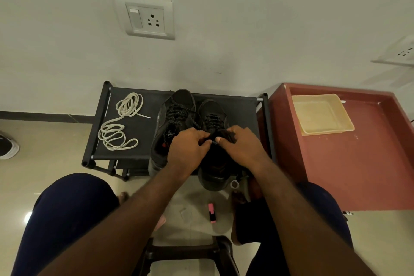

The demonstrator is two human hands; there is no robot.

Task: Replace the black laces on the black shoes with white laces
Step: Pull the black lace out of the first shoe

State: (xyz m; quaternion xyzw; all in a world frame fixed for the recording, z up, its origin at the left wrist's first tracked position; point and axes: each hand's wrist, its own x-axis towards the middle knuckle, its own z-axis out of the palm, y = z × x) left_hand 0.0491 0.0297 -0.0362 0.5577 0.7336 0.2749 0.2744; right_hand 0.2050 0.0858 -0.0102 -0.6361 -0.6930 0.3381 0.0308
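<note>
Two black shoes stand side by side on a small black rack (134, 127), toes towards the wall. The left shoe (174, 116) has loosened black laces piled on its tongue. My left hand (188, 148) and my right hand (242, 143) meet over the right shoe (212, 116), each pinching the black lace (212, 141) near the top eyelets. Two white laces lie loose on the rack's left half: one coiled at the back (130, 105), one coiled nearer me (114, 135).
A red-brown cabinet top (349, 163) with a cream tray (320, 114) stands right of the rack. A pink highlighter (211, 213) and a small white ring (234, 184) lie on the tiled floor. My knees and a dark stool (190, 251) fill the foreground.
</note>
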